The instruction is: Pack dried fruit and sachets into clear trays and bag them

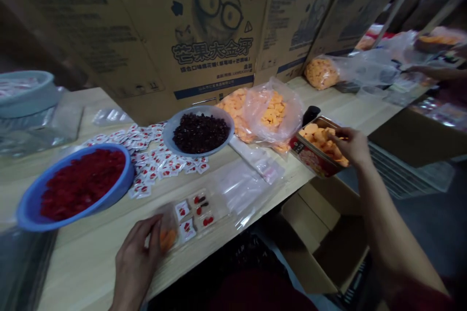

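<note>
My left hand (135,257) grips the lower end of a clear plastic bag (193,218) at the table's front edge. Orange dried fruit pieces (168,238) sit in the bag's corner, beside small red-printed sachets. At the right, my right hand (352,146) is curled over a rectangular printed tin (310,158) full of orange dried fruit pieces (317,138). Its fingertips touch the pieces, and I cannot tell whether they pinch one.
A blue bowl of red dried fruit (73,187), a grey bowl of dark berries (199,131), scattered sachets (153,160) and bagged orange pieces (272,112) stand on the wooden table (87,272). Cardboard cartons (211,24) line the back. A co-worker's hand (438,73) shows far right.
</note>
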`<state>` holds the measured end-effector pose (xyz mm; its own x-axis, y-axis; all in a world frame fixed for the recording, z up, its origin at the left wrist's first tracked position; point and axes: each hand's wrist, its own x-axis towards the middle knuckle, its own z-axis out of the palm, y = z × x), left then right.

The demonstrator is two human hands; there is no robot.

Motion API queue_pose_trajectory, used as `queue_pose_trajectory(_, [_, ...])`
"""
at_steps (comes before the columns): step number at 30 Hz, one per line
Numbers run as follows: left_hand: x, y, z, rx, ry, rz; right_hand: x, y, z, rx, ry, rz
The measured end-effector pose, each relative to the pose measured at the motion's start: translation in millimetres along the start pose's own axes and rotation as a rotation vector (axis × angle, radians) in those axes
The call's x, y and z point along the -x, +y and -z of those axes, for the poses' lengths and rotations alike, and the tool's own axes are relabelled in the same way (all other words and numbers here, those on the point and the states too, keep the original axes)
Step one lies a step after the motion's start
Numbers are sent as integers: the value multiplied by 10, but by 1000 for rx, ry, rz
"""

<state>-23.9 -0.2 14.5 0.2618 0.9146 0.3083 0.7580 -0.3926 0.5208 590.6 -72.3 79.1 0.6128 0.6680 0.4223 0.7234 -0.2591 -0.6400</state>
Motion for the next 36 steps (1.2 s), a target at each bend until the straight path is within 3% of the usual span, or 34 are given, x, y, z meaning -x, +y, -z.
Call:
queue_pose_trajectory(3, [-34,143,31,123,6,63,434,-633,-328,-313,-149,-27])
queue_pose_trajectory(6, [-91,224,104,221,52,118,1046,-1482,-979,-585,-431,112])
queue_pose_trajectory(9, [-117,189,224,324,82,216,1714,-2274,-1704,-764,-746,98])
queue_pose_trajectory(11, [-105,142,292,469,26,283,2086,-2658,-2123,-789,-892,76])
queue_pose_trajectory(14, [-81,38,295,651,-93,347,2438,-2998,-2557,-602,-949,182])
queue_pose_trajectory(18, [-76,-223,118,624,-132,389,2609,-3158,-2772,-255,-933,388])
queue_pose_trajectory(22, [-34,-438,-66,436,-80,428,2625,-3120,-2803,-229,-963,448])
queue_pose_trajectory(25, [20,-431,-119,316,-52,419,2636,-3033,-2812,-312,-946,568])
queue_pose_trajectory(31, [99,-297,-97,-242,-13,183,2774,-2969,-2847,-198,-838,795])
queue_pose_trajectory(36, [166,-294,-108,-310,-52,108,2866,-2959,-2862,-182,-806,827])
